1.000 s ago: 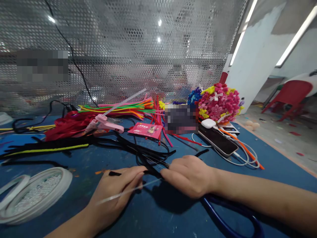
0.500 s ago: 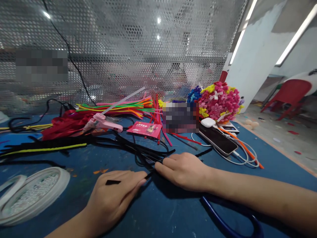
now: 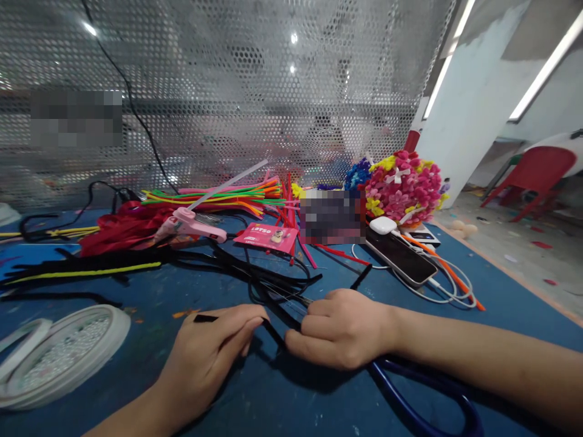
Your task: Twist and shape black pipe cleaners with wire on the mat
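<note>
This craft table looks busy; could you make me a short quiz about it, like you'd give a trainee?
1. True or false: a black fuzzy strip reaches from the left hand to the right hand.
2. What lies in the white round dish? A) coins B) beads C) buttons
3. What colour is the curved loop near the right wrist?

Key: 1. True. 2. B. 3. Dark blue.

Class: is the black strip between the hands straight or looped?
Nearly straight: the black strip spans left hand to right hand, unlooped.
</note>
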